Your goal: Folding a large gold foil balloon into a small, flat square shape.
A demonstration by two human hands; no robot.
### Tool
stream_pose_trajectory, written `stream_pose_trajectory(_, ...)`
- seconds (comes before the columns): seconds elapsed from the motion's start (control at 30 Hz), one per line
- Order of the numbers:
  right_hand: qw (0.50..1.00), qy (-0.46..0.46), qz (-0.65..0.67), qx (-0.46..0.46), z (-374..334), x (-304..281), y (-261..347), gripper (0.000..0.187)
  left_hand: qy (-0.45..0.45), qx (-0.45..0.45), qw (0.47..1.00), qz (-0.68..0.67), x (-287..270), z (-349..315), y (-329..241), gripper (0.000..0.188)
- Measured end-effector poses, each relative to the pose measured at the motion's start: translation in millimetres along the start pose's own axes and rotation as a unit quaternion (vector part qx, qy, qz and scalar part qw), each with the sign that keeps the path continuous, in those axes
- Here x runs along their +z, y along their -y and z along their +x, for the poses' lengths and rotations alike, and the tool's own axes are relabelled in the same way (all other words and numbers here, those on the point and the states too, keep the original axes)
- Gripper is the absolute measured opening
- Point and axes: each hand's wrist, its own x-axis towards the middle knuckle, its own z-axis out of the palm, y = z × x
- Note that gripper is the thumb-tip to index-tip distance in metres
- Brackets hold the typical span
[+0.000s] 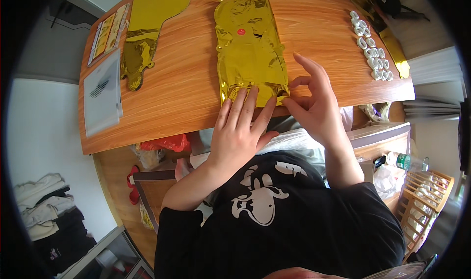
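The left hand (240,119) lies spread on gold foil (250,58) bearing a round red label (241,32); the right hand (316,100), part-open, adjoins its corner.

A wood-grained table (181,82) stands over a brown floor (117,186) — a plain white wall (54,127) rises at left. Low on the right sits a slatted wooden rack (444,180).

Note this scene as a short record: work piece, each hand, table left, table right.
Work piece: gold foil piece on wooden table
Left hand: fingers spread on foil's near end
Right hand: at near right corner, thumb and fingers apart
Table left: another gold foil piece, translucent sheets
Table right: small white looped items
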Motion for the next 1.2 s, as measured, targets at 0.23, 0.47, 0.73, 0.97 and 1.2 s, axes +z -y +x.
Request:
stream_pose_trajectory(0.23, 0.997, -0.02, -0.065, -0.043, -7.3, 4.0, -7.2, 0.065, 0.0, 0.004, 1.0, 0.024, 2.1, -0.6, -0.5, 0.074)
stream_pose_trajectory(0.47, 0.991, -0.037, -0.111, -0.057, -16.0, 0.5, -16.1, 0.056, 0.002, 0.014, 0.998, 0.063, 2.7, -0.3, -1.8, 0.078)
stream_pose_trajectory(0.73, 0.932, -0.042, -0.316, -0.171, -15.4, -19.8, -25.9, 0.046, 0.01, 0.003, 0.999, 0.046, 4.2, -2.4, -0.6, 0.084)
stream_pose_trajectory(0.97, 0.874, 0.011, -0.394, -0.286, -32.9, -18.6, -42.1, 0.038, 0.032, 0.004, 0.999, 0.006, -4.7, 1.1, 0.0, 0.085)
stream_pose_trajectory(1.2, 0.855, -0.035, -0.394, -0.335, -26.9, -16.0, -42.9, 0.029, -0.046, 0.034, 0.996, -0.069, -5.9, -14.8, 27.0, 0.049)
